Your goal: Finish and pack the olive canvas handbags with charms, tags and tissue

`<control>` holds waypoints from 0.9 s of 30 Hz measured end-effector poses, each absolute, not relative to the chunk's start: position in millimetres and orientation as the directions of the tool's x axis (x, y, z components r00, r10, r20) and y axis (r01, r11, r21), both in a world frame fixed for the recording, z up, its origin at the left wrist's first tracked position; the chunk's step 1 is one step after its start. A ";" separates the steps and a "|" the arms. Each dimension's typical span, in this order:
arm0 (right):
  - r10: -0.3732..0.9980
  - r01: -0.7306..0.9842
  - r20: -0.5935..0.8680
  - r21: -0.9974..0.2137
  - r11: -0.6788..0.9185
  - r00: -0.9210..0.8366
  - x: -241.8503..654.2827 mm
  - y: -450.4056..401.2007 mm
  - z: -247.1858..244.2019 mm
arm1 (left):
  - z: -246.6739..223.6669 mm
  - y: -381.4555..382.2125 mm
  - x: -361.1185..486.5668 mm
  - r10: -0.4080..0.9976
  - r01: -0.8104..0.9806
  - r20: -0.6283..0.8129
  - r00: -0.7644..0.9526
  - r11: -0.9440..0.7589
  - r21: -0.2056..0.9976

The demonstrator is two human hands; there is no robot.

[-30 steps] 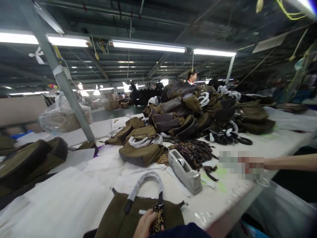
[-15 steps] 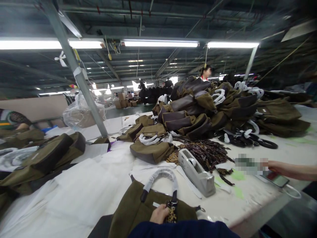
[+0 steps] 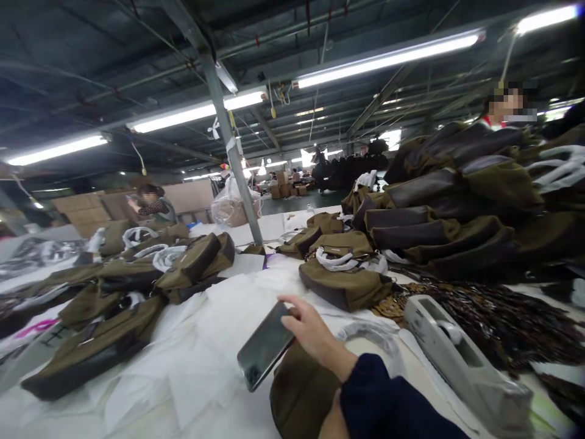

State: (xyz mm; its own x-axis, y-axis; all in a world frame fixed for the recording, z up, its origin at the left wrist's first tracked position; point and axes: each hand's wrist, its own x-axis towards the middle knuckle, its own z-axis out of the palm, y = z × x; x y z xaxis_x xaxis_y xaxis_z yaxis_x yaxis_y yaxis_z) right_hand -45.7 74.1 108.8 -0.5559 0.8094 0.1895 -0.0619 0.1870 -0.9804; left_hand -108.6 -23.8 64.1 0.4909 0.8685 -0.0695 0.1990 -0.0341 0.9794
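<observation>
My right hand reaches leftward from a navy sleeve and grips a smartphone by its upper right edge. The phone is tilted, with a dark glossy face, above white sheets. Below my forearm lies an olive handbag, partly covered by the arm. Its plastic-wrapped handle is blurred beside my sleeve. My left hand shows only in part at the bottom edge, by the bag; the sleeve hides its fingers.
A grey tape dispenser stands at the right, near a heap of dark patterned straps. Stacked olive handbags rise behind it. More bags lie at the left. A metal post stands beyond the sheets. Two people are farther back.
My view has swung left. My right hand has carried the phone from the table's right side to above the white sheets. My left hand, earlier on a leopard-print strap at the bag, is now mostly hidden.
</observation>
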 end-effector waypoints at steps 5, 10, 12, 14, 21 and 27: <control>0.939 -0.390 -0.106 -0.890 -0.237 -0.329 -6.6 109.1 82.8 | 73.2 -41.2 -156.5 0.970 0.359 -0.042 0.238 -0.047 0.932; 0.928 -0.579 -0.233 -0.729 -0.364 -0.291 10.8 113.9 50.2 | 84.2 8.3 -253.3 0.849 0.793 0.328 -0.415 0.161 0.587; 0.925 -0.605 -0.236 -0.703 -0.375 -0.299 11.8 109.9 40.5 | 82.5 30.4 -285.3 0.794 0.816 0.380 -0.474 0.234 0.529; 0.923 -0.623 -0.228 -0.685 -0.378 -0.310 12.1 105.9 33.6 | 78.0 44.8 -304.5 0.780 0.819 0.380 -0.497 0.278 0.501; 0.912 -0.689 -0.216 -0.601 -0.406 -0.349 13.0 102.1 30.6 | 80.4 54.7 -306.6 0.818 0.763 0.262 -0.511 0.292 0.576; 0.894 -0.769 -0.154 -0.463 -0.441 -0.421 -9.4 95.0 48.9 | 130.8 44.1 -272.0 0.942 0.544 0.075 -0.326 0.122 0.830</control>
